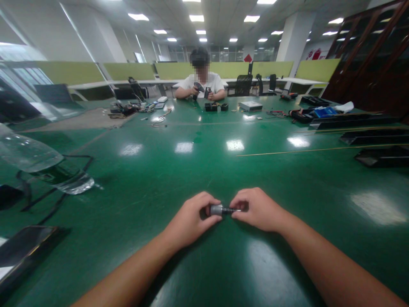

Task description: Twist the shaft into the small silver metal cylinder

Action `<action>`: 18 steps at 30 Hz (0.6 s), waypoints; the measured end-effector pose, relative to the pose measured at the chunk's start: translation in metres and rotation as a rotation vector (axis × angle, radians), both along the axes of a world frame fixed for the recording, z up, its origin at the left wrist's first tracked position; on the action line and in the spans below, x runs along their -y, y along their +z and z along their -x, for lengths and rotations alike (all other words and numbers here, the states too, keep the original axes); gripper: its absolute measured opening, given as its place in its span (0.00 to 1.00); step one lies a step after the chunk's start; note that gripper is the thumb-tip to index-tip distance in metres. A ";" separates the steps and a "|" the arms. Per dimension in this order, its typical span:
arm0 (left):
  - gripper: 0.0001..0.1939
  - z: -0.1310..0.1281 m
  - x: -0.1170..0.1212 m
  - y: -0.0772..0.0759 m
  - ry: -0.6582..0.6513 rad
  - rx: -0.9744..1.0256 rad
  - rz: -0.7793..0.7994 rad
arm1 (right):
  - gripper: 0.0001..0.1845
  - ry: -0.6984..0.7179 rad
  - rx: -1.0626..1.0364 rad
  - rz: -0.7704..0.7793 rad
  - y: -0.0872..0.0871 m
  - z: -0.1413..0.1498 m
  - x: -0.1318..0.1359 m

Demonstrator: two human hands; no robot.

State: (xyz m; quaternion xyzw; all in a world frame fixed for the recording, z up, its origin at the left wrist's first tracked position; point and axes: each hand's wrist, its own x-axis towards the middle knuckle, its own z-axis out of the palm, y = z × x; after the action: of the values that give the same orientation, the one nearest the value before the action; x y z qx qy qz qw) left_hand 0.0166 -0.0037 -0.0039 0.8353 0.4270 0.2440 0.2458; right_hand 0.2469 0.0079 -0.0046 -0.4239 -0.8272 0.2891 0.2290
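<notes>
Left hand [191,217] grips grey cylinder [216,209], right hand [260,209] pinches dark rod [226,210] at cylinder's right end. Fully joined? Can't tell.

Beyond both hands, the glossy green tabletop [179,170] lies open up to the thin yellowish rod [287,152], ahead and right. Far left of the left hand [198,215], the clear plastic bottle [47,164] and looping black cable [59,202] obstruct; nearer, the flat black phone-like device [27,247]. Well right of the right hand [257,209], bare surface.
</notes>
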 end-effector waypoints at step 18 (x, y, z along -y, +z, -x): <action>0.10 0.000 0.000 0.001 0.006 -0.003 0.004 | 0.05 -0.006 0.027 -0.005 0.004 -0.004 0.001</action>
State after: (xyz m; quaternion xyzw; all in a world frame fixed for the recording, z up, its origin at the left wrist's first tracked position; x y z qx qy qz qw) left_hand 0.0165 -0.0037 -0.0033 0.8339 0.4303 0.2425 0.2462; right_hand 0.2507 0.0074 -0.0008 -0.4295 -0.8298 0.2806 0.2196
